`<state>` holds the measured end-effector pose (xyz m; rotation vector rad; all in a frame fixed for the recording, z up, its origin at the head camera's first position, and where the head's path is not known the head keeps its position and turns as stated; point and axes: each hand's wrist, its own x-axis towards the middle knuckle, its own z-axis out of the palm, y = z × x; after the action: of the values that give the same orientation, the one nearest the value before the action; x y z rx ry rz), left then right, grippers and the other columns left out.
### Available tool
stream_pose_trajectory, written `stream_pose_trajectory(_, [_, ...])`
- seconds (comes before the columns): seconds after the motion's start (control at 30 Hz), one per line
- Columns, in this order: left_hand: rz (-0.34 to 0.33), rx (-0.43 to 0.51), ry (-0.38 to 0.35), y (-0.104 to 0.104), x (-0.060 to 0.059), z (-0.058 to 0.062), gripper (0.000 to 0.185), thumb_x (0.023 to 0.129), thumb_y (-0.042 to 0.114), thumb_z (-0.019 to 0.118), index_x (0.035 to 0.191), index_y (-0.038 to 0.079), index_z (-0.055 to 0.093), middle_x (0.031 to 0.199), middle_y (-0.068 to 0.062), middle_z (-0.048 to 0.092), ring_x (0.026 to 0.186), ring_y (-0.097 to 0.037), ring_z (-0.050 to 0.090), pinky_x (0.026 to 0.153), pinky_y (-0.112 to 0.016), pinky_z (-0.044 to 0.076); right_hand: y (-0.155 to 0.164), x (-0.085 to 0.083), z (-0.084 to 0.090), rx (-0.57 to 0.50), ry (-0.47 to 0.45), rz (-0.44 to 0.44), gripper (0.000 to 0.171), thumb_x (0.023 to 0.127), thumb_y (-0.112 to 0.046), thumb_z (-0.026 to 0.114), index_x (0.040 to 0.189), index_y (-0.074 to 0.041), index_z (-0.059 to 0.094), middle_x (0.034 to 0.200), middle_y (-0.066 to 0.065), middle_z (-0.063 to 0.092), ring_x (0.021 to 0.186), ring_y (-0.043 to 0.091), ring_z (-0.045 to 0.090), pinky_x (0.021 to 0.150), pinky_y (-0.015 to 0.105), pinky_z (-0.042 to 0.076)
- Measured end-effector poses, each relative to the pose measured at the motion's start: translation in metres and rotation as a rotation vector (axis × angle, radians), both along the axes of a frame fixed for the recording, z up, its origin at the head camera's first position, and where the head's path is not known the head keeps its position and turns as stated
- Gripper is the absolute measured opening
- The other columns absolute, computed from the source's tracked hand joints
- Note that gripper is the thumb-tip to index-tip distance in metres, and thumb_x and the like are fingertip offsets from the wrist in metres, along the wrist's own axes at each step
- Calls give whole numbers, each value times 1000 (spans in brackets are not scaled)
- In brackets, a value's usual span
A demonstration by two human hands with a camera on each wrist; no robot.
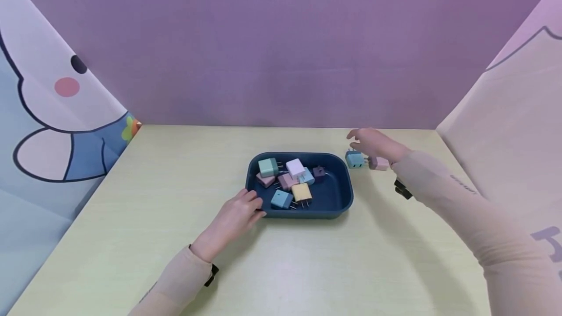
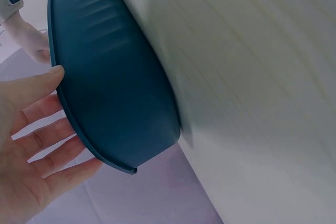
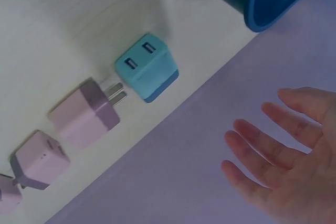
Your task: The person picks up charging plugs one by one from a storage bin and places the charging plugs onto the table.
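Observation:
A dark blue tray point(image 1: 307, 212) sits mid-table and holds several small wall chargers, among them a green one point(image 1: 268, 166), a white one point(image 1: 295, 167) and a yellow one point(image 1: 301, 192). My left hand point(image 1: 253, 205) rests against the tray's near-left rim. In the left wrist view its fingers point(image 2: 47, 148) are spread and straight beside the tray's outer wall point(image 2: 115, 87). My right hand point(image 1: 357, 140) hovers open and holds nothing, right of the tray above a blue charger point(image 1: 354, 159) and a pink charger point(image 1: 379, 163). The right wrist view shows the blue charger point(image 3: 147, 74), two pink chargers point(image 3: 84, 114) point(image 3: 39, 160) and the open right hand point(image 3: 262, 135).
The pale yellow table point(image 1: 131, 218) is walled by a purple backdrop point(image 1: 281, 43) behind, a cartoon-print panel point(image 1: 52, 111) on the left and a pink panel point(image 1: 505, 111) on the right. Both arms wear beige sleeves with black wrist mounts point(image 1: 401, 189).

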<state>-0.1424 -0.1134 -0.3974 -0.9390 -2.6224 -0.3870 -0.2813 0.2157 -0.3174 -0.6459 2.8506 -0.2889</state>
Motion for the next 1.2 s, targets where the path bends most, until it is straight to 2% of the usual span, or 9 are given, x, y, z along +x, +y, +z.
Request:
stream_pose_trajectory(0.5, [-6, 7, 7, 1, -1, -1, 14, 74, 17, 71, 78, 6, 64, 73, -1, 51, 66, -14, 41, 58, -24, 41, -41, 2, -1, 15, 19, 36, 32, 89, -9, 50, 118, 3, 51, 115, 22, 53, 104, 33, 52, 87, 42, 41])
stream_pose_trajectory(0.7, [-10, 11, 9, 2, -1, -2, 14, 74, 17, 71, 78, 6, 63, 72, -1, 51, 66, -14, 41, 58, -24, 41, -58, 3, -2, 24, 46, 82, 31, 88, -10, 51, 117, 3, 53, 115, 21, 54, 103, 31, 52, 87, 40, 42])
stream_pose_trajectory(1.2, [-14, 17, 10, 2, -1, -1, 14, 74, 16, 72, 77, 6, 63, 72, -2, 51, 66, -14, 41, 57, -25, 41, -95, 8, 0, -19, -14, 151, 33, 89, -12, 52, 120, -1, 52, 120, 15, 52, 108, 27, 51, 90, 37, 39])
